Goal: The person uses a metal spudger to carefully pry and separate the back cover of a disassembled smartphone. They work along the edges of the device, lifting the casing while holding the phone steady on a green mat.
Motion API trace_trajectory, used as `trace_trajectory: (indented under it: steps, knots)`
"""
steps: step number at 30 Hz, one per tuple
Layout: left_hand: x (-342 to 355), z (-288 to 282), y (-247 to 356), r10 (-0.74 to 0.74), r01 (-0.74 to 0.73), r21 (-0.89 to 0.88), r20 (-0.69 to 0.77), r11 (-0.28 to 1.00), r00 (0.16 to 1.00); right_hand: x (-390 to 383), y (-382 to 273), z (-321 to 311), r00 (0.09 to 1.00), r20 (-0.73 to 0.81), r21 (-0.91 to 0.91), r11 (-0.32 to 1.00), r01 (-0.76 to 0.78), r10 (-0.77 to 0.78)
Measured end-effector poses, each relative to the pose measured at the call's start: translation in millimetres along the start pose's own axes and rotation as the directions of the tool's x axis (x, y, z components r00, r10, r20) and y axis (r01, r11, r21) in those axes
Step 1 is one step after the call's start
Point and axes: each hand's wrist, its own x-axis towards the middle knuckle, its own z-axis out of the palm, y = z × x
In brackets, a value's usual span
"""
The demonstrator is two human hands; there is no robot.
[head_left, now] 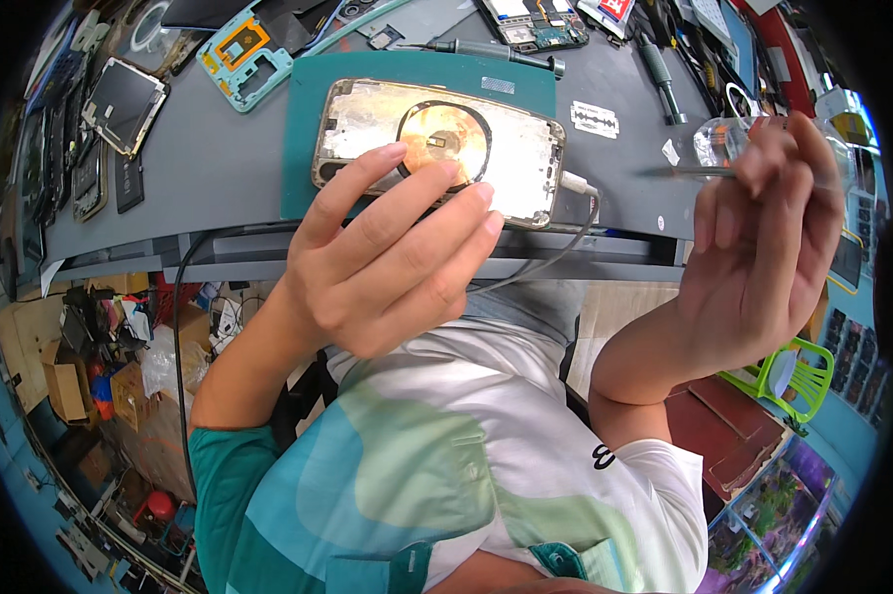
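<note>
On a green mat (303,104) lies a smartphone (525,153) with its back cover off and a round copper-coloured coil (463,132) showing. My left hand (382,262) comes over its near edge, fingers spread, fingertips resting on the coil and the metal beside it. The left thumb is hidden. A white cable (580,185) is plugged into the phone's right end. To the right, above the table, my right hand (763,228) is closed on a thin, dark-tipped metal tool (704,172). Its fingers are smeared by motion, and the tool's exact kind is unclear.
A razor blade (596,120) lies right of the mat. Screwdrivers (486,51) and an opened phone (535,25) are beyond it. A light-blue phone frame (246,61) and a screen (127,104) lie at left. A clear plastic container (713,141) stands behind my right hand.
</note>
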Motion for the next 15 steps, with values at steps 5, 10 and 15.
trace_trajectory:
  steps: [5,10,15]
  knots:
    - [4,3,-1,0.013,-0.013,-0.005,0.001,1.000,1.000,-53,21,16,0.959,-0.233,-0.112,0.984,0.141,-0.164]
    - [8,4,0,0.036,-0.036,-0.028,0.023,0.999,0.999,-78,36,20,0.935,0.068,-0.440,0.831,0.340,-0.347]
    - [23,2,6,0.039,-0.036,-0.055,0.068,0.998,0.997,-86,36,14,0.974,0.088,-0.354,0.907,0.227,-0.209]
